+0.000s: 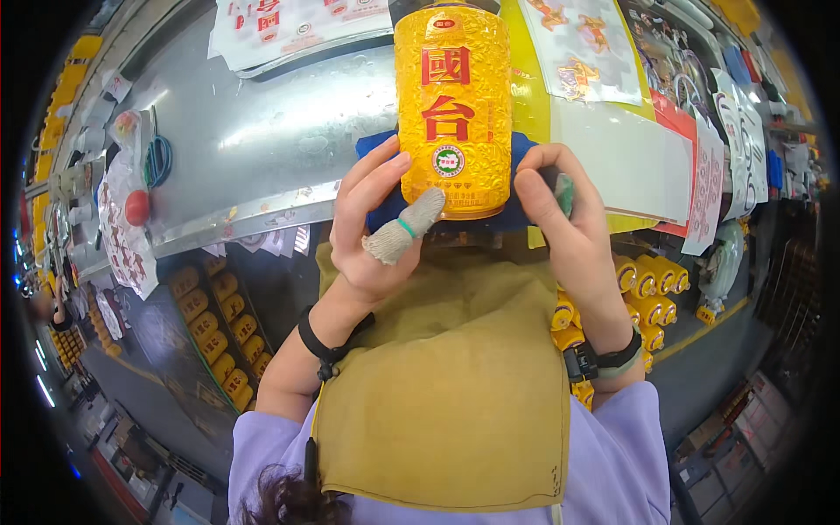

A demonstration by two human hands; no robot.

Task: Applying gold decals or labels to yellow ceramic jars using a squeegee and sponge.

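Note:
A yellow embossed bottle (464, 179) with red characters and a small round green-and-white emblem lies in front of me, its base toward me, on a dark blue cloth (378, 194). My left hand (372, 219) is at its lower left, fingers along its side. The thumb, in a grey knitted finger sleeve with a green band, presses on the bottle's lower front. On the right side, my right hand (573, 223) is bent beside the bottle, thumb and forefinger tips close together. Anything between them is hidden. Something green shows behind its thumb, perhaps another finger sleeve.
The metal worktable (289, 122) carries printed sheets (302, 31) at the back. White card (626, 162) and a sticker sheet (586, 52) lie at right over yellow boards. Blue-handled scissors (158, 160) are at left. Below stand a crate of yellow bottles (203, 325) and more bottles (647, 311).

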